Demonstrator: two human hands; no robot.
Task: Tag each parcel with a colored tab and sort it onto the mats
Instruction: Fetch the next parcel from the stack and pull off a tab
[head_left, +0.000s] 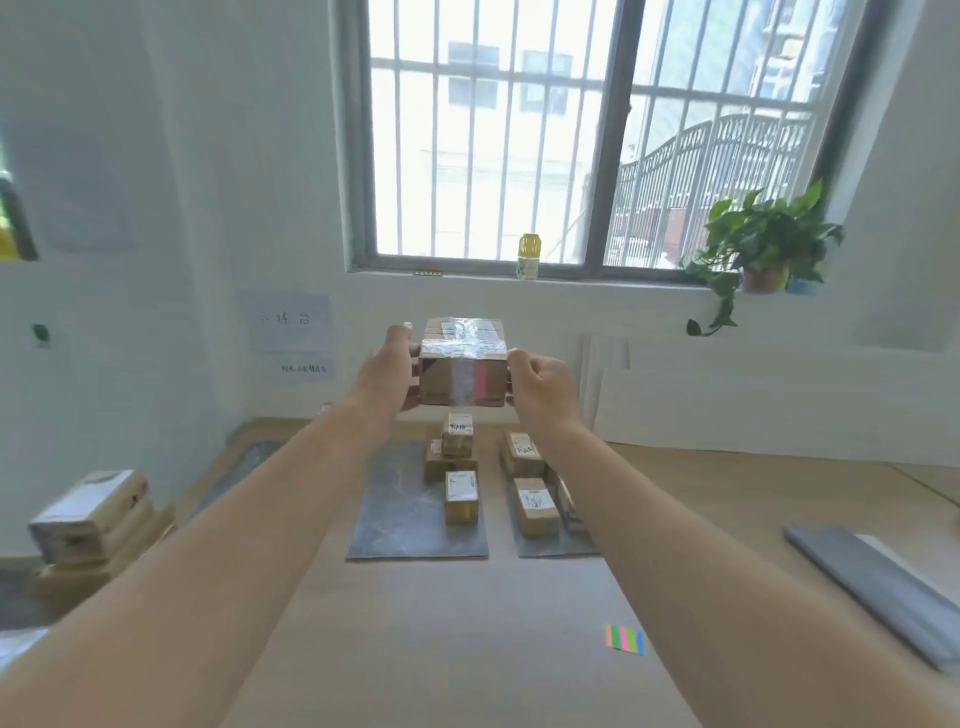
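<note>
A taped cardboard parcel (461, 364) with a pink tab on its near face is held up in the air above the far end of the table. My left hand (387, 371) grips its left side and my right hand (543, 382) grips its right side. Below it lie two dark grey mats: the left mat (400, 519) carries a few small parcels (461, 496), and the right mat (561, 545) carries several more (535, 506). A strip of colored tabs (625, 638) lies on the table at the near right.
Cardboard boxes (91, 512) are stacked off the table's left side. A grey folded mat (878, 587) lies at the right edge of the table. A window sill with a potted plant (763, 244) and a yellow-capped bottle (529, 256) is behind.
</note>
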